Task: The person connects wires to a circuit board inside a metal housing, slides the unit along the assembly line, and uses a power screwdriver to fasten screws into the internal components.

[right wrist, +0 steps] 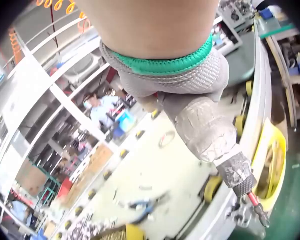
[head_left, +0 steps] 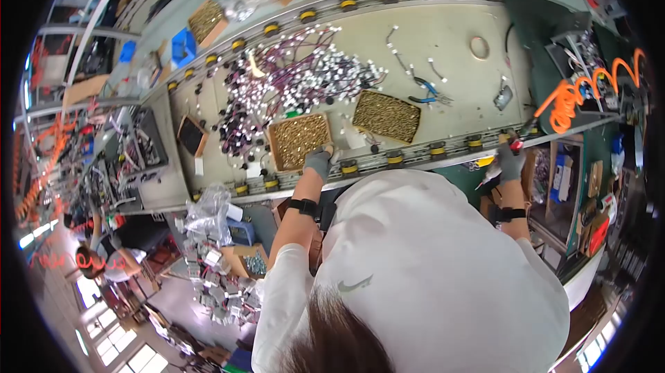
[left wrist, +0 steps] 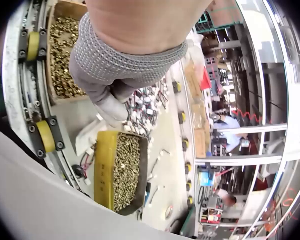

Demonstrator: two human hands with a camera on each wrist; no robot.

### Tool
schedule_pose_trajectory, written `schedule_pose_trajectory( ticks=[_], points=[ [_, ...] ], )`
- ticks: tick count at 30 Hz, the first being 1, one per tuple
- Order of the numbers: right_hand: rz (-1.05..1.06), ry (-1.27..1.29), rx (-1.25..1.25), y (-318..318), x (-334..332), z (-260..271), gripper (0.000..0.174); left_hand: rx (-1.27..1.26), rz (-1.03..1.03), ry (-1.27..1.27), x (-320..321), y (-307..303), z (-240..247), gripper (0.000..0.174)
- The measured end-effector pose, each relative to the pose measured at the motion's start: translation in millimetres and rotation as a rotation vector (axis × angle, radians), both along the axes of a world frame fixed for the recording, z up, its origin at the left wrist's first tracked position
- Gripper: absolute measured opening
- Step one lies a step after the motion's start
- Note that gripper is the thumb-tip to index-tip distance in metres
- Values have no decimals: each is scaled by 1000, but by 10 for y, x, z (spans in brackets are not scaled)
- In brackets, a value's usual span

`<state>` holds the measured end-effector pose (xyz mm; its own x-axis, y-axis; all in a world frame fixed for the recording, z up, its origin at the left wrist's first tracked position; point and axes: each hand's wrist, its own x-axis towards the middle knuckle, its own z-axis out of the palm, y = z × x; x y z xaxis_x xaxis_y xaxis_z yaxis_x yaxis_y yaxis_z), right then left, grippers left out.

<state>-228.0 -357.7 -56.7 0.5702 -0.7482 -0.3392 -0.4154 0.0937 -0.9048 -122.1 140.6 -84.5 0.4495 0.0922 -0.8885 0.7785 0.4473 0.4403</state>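
My left hand (head_left: 318, 162), in a grey glove, is at the near right corner of a cardboard box (head_left: 271, 148) of small brass-coloured screws. In the left wrist view its fingers (left wrist: 112, 107) point down close together beside that box; what lies between the fingertips is hidden, and I cannot tell whether they pinch anything. A second, yellow-sided box (left wrist: 105, 170) of similar screws stands nearby. My gloved right hand (head_left: 511, 164) grips a power screwdriver (right wrist: 236, 172) at the bench's near right edge, its bit pointing down and outward past the rail.
A pile of cable harnesses with white connectors (head_left: 298, 72) covers the left middle. Blue-handled pliers (head_left: 424, 92), a tape ring (head_left: 479, 47) and loose wires lie farther right. Rails with yellow rollers (head_left: 395, 158) border the bench. An orange coiled hose (head_left: 564, 110) hangs at right.
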Motion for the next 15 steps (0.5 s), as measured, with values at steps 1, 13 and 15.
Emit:
schedule_pose_trajectory(
  ticks=[1, 13, 15],
  points=[
    [98, 20, 54, 224, 1, -53, 35, 31, -3, -15, -71, 58, -3, 27],
    [838, 55, 48, 1490, 154, 472, 45, 438, -110, 60, 47, 563, -42, 45],
    [855, 15, -47, 1361, 74, 105, 45, 627, -143, -33, -63, 743, -302, 48]
  ],
)
